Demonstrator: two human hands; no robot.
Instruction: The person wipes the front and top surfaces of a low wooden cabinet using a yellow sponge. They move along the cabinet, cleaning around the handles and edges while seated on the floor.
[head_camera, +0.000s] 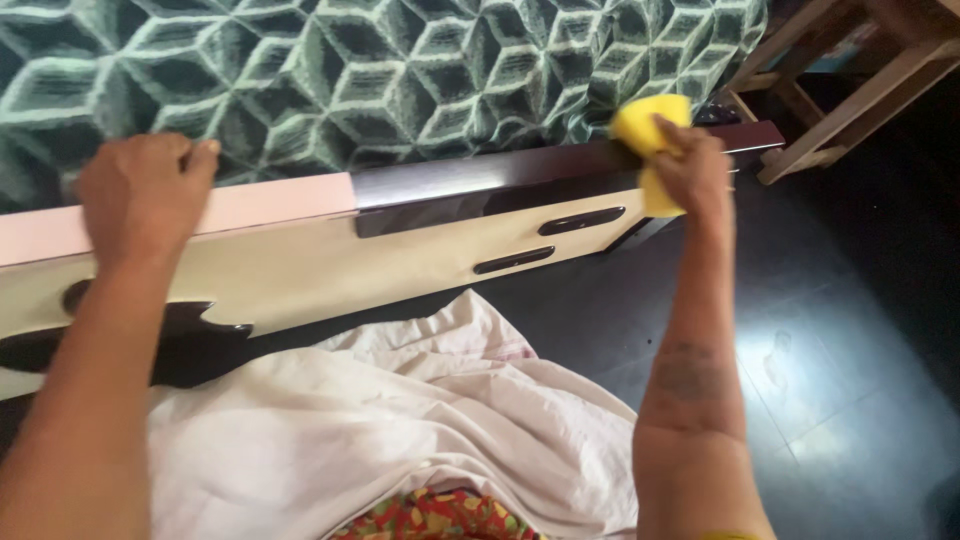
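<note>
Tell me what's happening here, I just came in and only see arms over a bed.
A person leans over a bed's footboard. Their right hand presses a yellow sponge against its dark top rail, near the end. The left hand grips the rail's pale section. A green patterned blanket covers the bed.

One head-worn camera looks steeply down — close over the footboard (300, 250) of a bed, both forearms reaching in from the bottom edge, dark floor (850, 350) to the right — no second view.
</note>
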